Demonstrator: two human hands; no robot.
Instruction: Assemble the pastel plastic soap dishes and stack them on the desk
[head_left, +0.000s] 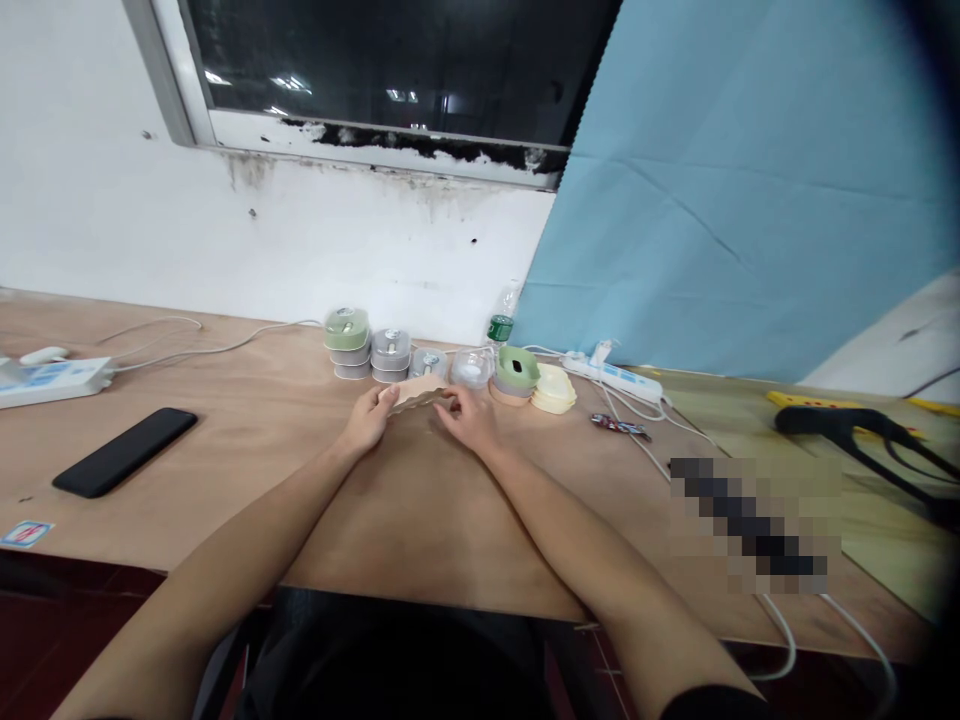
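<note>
Beige scalloped lid [417, 394] held between left hand [369, 420] and right hand [472, 418].

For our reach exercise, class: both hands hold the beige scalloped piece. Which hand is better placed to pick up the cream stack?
Right, probably. The right hand sits nearest the cream stack; the left hand would have to cross over the beige scalloped piece.

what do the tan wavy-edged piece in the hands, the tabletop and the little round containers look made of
Tan wavy-edged piece, held by left hand and right hand: seemingly thin matte card or paper; too blurred to be sure.
Light brown tabletop: bare plywood, faint grain, dull face.
Small round containers: probably moulded plastic, smooth green and grey lids with slight sheen.
</note>
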